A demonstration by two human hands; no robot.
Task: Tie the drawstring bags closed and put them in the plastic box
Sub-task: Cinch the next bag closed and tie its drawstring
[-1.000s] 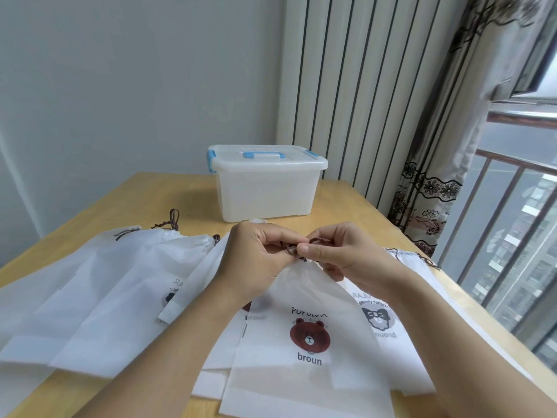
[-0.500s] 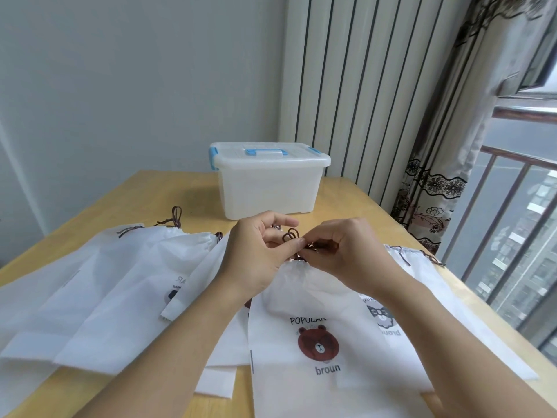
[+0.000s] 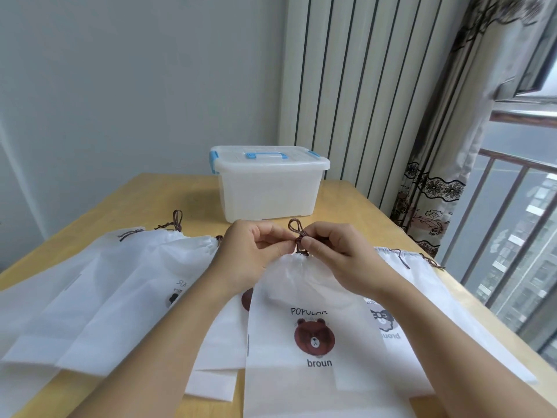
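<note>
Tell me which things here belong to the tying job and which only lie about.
Job:
bear bag, mouth gathered
brown cord, pinched by left hand and right hand
other bags, flat on the table
plastic box, lid on

Lying about:
curtain
railing

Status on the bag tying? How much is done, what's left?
Done: nothing boxed; the plastic box sits lidded at the table's far end. In hand: left hand and right hand pinch the brown drawstring of the bear bag, its neck gathered, a loop standing up; I can't tell if the knot is finished. Left: the other bags lying flat with loose cords, then opening the lid and packing.
</note>
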